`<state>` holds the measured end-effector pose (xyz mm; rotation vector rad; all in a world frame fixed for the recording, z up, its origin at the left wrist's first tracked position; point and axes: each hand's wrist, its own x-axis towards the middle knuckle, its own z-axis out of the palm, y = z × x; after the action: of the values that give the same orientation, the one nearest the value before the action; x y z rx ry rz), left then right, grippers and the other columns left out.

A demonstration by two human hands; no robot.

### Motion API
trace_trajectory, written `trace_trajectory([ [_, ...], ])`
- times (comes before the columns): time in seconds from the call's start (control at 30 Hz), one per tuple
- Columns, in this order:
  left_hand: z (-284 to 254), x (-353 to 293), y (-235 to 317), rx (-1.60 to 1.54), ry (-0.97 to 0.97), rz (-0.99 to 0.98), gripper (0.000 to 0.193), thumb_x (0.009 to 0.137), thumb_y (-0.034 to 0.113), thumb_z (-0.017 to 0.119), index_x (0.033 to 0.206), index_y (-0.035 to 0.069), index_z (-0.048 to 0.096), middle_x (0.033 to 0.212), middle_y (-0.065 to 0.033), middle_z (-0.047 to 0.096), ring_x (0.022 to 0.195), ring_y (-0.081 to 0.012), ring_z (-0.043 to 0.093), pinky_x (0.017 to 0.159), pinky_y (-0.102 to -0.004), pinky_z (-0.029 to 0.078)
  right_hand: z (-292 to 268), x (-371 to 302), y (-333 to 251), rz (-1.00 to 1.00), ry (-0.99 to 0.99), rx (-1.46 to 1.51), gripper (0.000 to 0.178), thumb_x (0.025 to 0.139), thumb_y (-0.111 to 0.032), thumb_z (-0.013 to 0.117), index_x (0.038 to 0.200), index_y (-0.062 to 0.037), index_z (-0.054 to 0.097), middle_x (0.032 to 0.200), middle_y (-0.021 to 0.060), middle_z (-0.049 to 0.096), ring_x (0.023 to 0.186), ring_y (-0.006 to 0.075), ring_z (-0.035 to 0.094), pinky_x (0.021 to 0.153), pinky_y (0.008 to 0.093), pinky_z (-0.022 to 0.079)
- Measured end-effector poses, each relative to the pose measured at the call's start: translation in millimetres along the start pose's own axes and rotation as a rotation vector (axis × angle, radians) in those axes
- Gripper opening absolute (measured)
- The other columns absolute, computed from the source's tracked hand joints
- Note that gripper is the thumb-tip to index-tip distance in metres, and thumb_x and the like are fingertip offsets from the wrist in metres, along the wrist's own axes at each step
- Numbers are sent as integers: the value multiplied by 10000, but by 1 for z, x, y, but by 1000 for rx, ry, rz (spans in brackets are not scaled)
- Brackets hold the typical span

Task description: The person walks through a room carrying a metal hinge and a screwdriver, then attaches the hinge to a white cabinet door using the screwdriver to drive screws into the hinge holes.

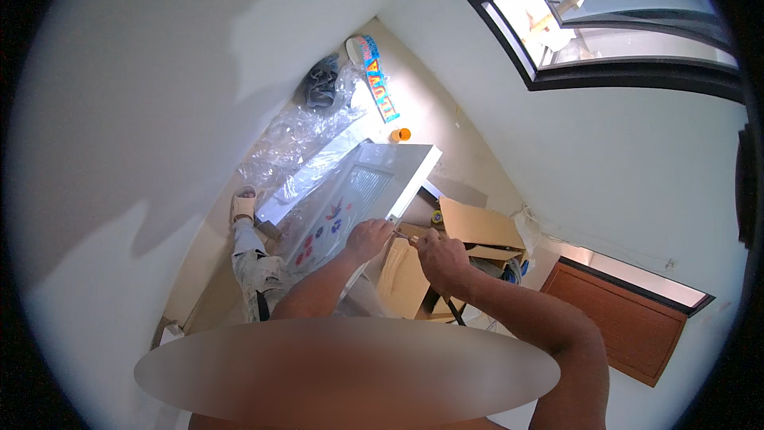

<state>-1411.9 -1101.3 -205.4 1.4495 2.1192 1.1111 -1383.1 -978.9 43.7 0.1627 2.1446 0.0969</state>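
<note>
A white door panel (368, 183) with a louvred section and red and blue flower prints leans at a slant in front of me. My left hand (370, 239) is closed at its near right edge, fingertips by a small fitting. My right hand (442, 259) grips what looks like a screwdriver (404, 235); its thin shaft points left to the panel edge, close to my left fingertips. The handle is mostly hidden in my fist. What the tip touches is too small to tell.
Clear plastic sheeting (290, 139), a dark cloth (321, 84) and a colourful printed strip (376, 80) lie along the left wall. An orange cup-like piece (400, 134) sits on the floor. Open cardboard boxes (480, 223) stand right. A black-framed window (557, 80) and brown door (613, 318) are beyond.
</note>
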Motion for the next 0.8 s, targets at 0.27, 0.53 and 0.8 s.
trace_trajectory([
  [0.27,2,-3,1,-3,70,1,130,879,150,597,965,71,541,807,-91,590,750,-261,643,632,-382,542,-9,23,23,467,-173,1078,260,882,-262,644,1027,-49,605,805,154,631,653,247,611,611,369,516],
  [0.53,2,-42,17,-201,2,-550,492,886,413,643,1157,24,512,1000,-203,643,934,-405,629,800,-500,501,11,9,-4,-78,115,-55,322,870,-207,631,1134,-39,552,1027,185,591,993,312,629,763,427,532],
  [0.8,-11,-65,27,-193,-66,-719,595,907,543,568,1168,12,509,1040,-219,643,956,-416,628,821,-508,490,9,26,30,335,-127,863,278,919,-203,570,1094,13,553,883,202,657,760,251,676,614,376,542],
])
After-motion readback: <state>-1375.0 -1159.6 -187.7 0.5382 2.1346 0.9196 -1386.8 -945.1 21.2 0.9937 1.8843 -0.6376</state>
